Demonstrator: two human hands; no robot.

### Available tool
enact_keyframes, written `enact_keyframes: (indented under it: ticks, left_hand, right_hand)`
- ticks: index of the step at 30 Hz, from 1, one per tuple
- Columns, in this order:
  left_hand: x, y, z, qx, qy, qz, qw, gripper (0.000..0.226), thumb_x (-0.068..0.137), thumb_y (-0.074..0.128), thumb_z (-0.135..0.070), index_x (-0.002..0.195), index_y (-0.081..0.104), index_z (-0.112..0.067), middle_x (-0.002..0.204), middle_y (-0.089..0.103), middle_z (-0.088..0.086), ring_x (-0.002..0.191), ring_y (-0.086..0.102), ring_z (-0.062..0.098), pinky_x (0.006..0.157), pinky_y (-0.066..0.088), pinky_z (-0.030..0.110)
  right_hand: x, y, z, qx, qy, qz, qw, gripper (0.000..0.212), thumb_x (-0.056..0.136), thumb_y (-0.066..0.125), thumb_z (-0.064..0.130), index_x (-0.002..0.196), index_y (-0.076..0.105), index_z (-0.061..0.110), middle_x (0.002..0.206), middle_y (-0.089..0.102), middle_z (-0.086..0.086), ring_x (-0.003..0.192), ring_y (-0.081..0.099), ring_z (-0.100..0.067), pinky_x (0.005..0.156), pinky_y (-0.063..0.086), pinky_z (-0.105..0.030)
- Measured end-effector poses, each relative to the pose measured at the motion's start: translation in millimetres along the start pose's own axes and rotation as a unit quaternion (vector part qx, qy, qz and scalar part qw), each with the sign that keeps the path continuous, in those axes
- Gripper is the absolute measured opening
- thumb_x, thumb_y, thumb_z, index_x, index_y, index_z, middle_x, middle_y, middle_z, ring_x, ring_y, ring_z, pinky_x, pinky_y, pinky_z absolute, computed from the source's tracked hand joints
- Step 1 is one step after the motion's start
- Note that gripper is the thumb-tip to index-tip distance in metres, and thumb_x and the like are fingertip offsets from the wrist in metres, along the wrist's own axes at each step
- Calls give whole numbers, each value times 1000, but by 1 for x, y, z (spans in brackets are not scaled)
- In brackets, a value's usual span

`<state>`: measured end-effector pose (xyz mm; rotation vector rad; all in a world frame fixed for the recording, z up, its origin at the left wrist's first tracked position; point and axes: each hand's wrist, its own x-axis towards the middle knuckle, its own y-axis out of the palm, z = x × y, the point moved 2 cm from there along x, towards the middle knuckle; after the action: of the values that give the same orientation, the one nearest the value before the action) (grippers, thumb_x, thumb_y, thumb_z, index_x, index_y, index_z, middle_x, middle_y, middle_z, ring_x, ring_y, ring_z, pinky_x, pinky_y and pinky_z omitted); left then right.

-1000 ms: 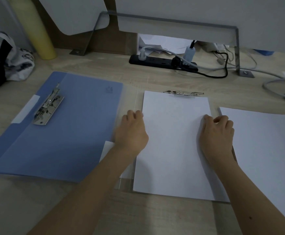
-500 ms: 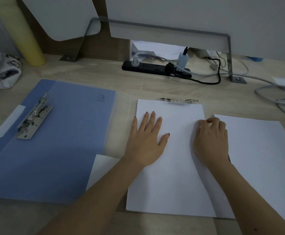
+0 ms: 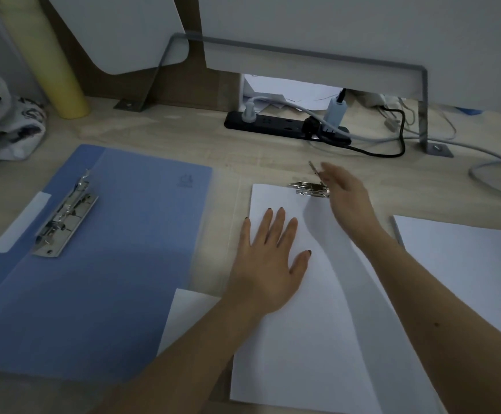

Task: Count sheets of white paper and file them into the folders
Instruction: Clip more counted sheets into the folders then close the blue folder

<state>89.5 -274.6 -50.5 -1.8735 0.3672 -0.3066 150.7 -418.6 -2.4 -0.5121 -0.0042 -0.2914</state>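
Wooden desk point(image 3: 183, 138) across the whole view, grey partition behind. Largest on it: blue folder point(image 3: 94, 264), lying open and flat at left, long axis running from near edge toward far edge, its own metal clamp point(image 3: 64, 215) set on a slant near the upper left, nothing in it yet. Second folder, clear-covered and hard to make out, under the middle stack of white paper point(image 3: 318, 324); long axis of that stack likewise near to far, top edge just at the silver lever clip point(image 3: 309, 189). Loose pile of sheets point(image 3: 467, 279) at right, well apart from the clip, cut off by the frame edge.

Left hand point(image 3: 268, 264) flat on the stack, fingers spread apart, palm down, pinning the upper left part of the sheets. Right hand point(image 3: 347, 198) beyond it and farther from the body, fingers open and loosely together, blurred, at the right end of the clip; lever apparently raised beside the fingertips, contact with it not certain. Clip crosswise to the paper, directly ahead of the right hand, so the nearer hand for working the lever; left one better kept as the weight on the sheets. Probable step: closing or opening the clip over the top edge.

Behind: black power strip point(image 3: 285, 128) with plugs and cables point(image 3: 392, 144), clear of the reach. Yellow tube point(image 3: 61, 85) and patterned cloth point(image 3: 13, 127) far left, out of the way.
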Motion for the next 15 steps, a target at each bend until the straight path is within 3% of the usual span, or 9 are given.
enact_keyframes:
  ticks: [2, 5, 7, 9, 10, 15]
  left_hand:
    - [0, 1, -1, 1, 2, 0, 1000, 87, 69, -19, -59, 149, -8, -26, 151, -25, -9, 132, -32, 6, 112, -21, 39]
    - [1, 2, 0, -3, 3, -5, 1000, 81, 76, -12, -58, 149, -3, -25, 158, -14, -5, 134, -28, 9, 111, -21, 38]
    - [2, 5, 2, 21, 5, -26, 999, 75, 85, -7, -56, 149, 16, -23, 160, 8, 0, 145, -5, 15, 114, -8, 45]
    - [1, 8, 4, 50, -6, -35, 998, 70, 94, 1, -53, 141, 41, -20, 150, 38, 3, 141, 31, 20, 112, 18, 52]
    - [2, 11, 5, 50, -10, -37, 998, 68, 95, 3, -52, 137, 46, -20, 146, 45, 3, 137, 40, 21, 112, 25, 51]
    - [2, 12, 4, 60, -3, -61, 996, 67, 95, 6, -52, 137, 48, -20, 145, 47, 3, 136, 41, 20, 114, 26, 49]
  right_hand:
    - [2, 8, -2, -92, -65, 15, 994, 46, 95, 29, -1, 135, 47, 12, 133, 50, -7, 114, 45, -10, 79, 30, 1]
    - [6, 14, -6, -167, -120, 15, 979, 52, 91, 29, -7, 137, 44, 11, 128, 48, -12, 118, 44, -25, 91, 27, -13]
    - [10, 18, -10, -200, -145, 21, 969, 51, 90, 31, -7, 136, 45, 12, 125, 48, -15, 116, 42, -29, 92, 24, -15]
    - [11, 22, -14, -216, -150, 38, 964, 47, 93, 33, -1, 136, 46, 14, 126, 48, -13, 117, 43, -28, 91, 24, -16]
    - [11, 24, -16, -220, -147, 46, 963, 44, 95, 34, 4, 136, 47, 16, 128, 48, -11, 118, 43, -26, 91, 26, -16]
    - [3, 32, -25, -280, -167, 36, 945, 41, 97, 37, 25, 136, 46, 18, 129, 50, -4, 123, 42, -20, 92, 33, -22]
